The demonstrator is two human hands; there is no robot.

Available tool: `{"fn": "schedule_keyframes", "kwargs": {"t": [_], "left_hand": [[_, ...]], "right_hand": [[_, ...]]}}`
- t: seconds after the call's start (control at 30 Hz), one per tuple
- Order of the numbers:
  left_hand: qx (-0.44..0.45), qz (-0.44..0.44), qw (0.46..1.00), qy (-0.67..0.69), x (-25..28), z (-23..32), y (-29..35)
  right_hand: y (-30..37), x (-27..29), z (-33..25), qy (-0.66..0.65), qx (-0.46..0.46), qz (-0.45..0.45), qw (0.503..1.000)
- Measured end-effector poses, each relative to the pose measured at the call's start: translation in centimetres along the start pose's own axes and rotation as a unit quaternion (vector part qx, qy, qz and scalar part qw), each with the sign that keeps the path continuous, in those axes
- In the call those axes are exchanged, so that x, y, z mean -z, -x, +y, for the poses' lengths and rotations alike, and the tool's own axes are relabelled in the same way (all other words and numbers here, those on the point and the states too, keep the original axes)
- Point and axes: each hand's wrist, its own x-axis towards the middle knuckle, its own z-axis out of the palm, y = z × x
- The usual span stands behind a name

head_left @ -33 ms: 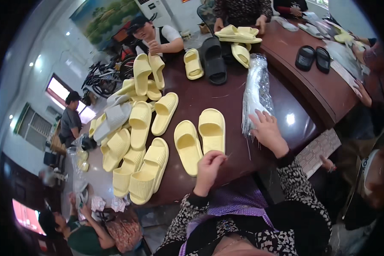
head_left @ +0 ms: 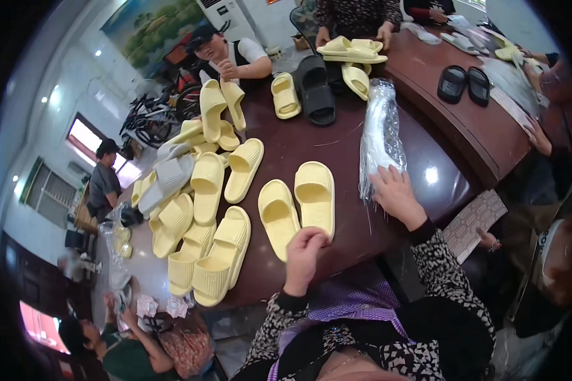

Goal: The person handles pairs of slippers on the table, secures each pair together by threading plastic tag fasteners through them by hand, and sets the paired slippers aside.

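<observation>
A pair of pale yellow slippers lies in front of me on the dark red table, the left slipper [head_left: 276, 216] beside the right slipper [head_left: 316, 197]. My left hand [head_left: 303, 257] is at their near end, thumb and fingers pinched together; anything held between them is too small to make out. Further right, my right hand [head_left: 397, 193] rests with fingers spread on the near end of a bundle of thin, clear strands [head_left: 382, 127] in a plastic sleeve. A few loose strands stick out by the fingers.
More yellow slippers [head_left: 222, 254] are heaped on the left, a grey slipper [head_left: 167, 184] among them. A black slipper [head_left: 318, 89] and another yellow slipper [head_left: 286, 95] stand further back. Black slippers [head_left: 453, 84] lie on the adjoining table. Several people work around the tables.
My left hand has shifted slightly left and down, and the thin tip visible at its fingers before no longer shows. My right hand has barely moved on the bundle.
</observation>
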Motion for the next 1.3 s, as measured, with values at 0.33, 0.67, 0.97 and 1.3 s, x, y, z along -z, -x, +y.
{"fn": "schedule_keyframes", "kwargs": {"t": [0.33, 0.67, 0.97, 1.3], "left_hand": [[-0.168, 0.257, 0.921, 0.238, 17.2, 6.7, 4.6], [-0.093, 0.334, 0.918, 0.191, 13.3, 8.2, 6.1], [0.029, 0.119, 0.987, 0.101, 3.1, 6.2, 3.8], [0.060, 0.079, 0.991, 0.086, 1.2, 2.9, 1.6]], "right_hand": [[0.8, -3.2, 1.6, 0.059, 0.029, -0.001, 0.998], [-1.8, 1.0, -2.4, -0.104, 0.023, 0.099, 0.989], [-0.2, 4.2, -16.1, -0.591, 0.032, -0.245, 0.768], [-1.1, 1.6, -13.4, -0.723, -0.155, -0.232, 0.632]]}}
